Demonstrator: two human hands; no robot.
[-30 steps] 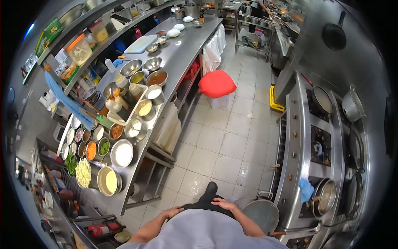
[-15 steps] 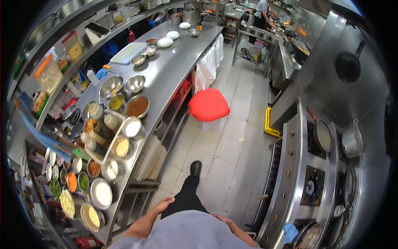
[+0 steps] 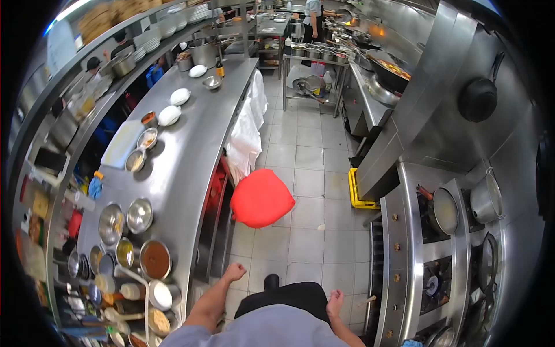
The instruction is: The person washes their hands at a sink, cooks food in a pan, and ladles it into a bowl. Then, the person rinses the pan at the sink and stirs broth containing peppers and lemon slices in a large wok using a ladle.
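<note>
My left hand (image 3: 235, 272) hangs over the floor beside the prep counter, its fingers curled in, with nothing visible in it. On the other side of my body, my right hand (image 3: 335, 302) is held low near the stove front, fingers bent; what they hold, if anything, is too small to tell. Ahead of my left hand is a stool with a red cover (image 3: 262, 198). Metal bowls (image 3: 139, 215), a bowl of brown sauce (image 3: 155, 259) and a container of white stuff (image 3: 161, 295) stand on the steel counter (image 3: 179, 136) at left.
A tiled floor (image 3: 306, 248) runs forward between counter and stove (image 3: 404, 231). White cloths (image 3: 245, 130) hang off the counter's edge. A yellow crate (image 3: 359, 191) sits by the stove. Pans (image 3: 444, 211) rest on burners. A co-worker (image 3: 313, 20) stands at the far end.
The view has moved forward along the aisle, bringing the red-covered stool closer. My left hand has swung out from my hip and curled; my right hand has come off my side.
</note>
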